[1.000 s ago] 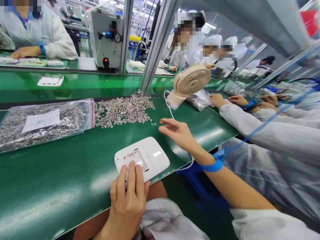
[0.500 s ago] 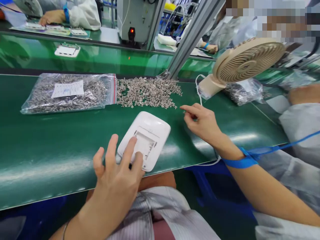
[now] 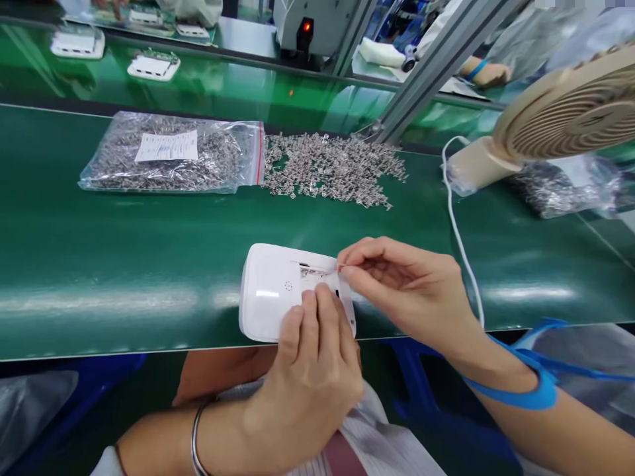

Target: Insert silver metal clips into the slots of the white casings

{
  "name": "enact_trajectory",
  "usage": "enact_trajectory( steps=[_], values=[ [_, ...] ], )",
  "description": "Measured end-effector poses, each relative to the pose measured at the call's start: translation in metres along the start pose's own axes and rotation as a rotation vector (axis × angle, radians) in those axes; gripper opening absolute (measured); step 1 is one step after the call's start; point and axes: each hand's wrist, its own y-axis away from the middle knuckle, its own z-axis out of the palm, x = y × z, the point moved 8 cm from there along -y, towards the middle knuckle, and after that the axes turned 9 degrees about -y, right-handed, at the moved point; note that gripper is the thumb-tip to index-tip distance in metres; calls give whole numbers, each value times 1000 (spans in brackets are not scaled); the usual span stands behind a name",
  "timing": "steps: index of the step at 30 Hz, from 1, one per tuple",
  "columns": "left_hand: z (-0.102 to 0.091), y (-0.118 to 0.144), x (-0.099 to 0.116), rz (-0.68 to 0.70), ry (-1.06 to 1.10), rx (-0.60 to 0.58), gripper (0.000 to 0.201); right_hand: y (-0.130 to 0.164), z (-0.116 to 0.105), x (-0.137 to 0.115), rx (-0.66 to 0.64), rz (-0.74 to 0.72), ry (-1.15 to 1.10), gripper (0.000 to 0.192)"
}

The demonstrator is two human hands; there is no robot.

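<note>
White plastic case (image 3: 278, 291) lies at the belt's (image 3: 99, 264) near edge, light, stiff and smooth, left hand (image 3: 312, 377) pressing fingers flat on it while right hand (image 3: 407, 291) pinches what looks like a tiny metal clip (image 3: 341, 266) at its recess.

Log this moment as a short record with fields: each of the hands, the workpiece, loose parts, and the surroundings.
left hand: fingers pressing on white housing
right hand: pinching a tiny metal part at the housing's recess
housing: flat on green belt, at near edge
loose parts: metal clip pile beside clip bag
surroundings: beige fan at right
</note>
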Motion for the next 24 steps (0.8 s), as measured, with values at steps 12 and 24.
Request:
enact_trajectory(
  steps=[12,24],
  values=[
    [4,1,1,-4,-43,12,43,8,17,-8,-35,-308,325,15],
    [4,-2,1,-35,-66,-23,47,6,18,-5,46,-234,372,15]
  ],
)
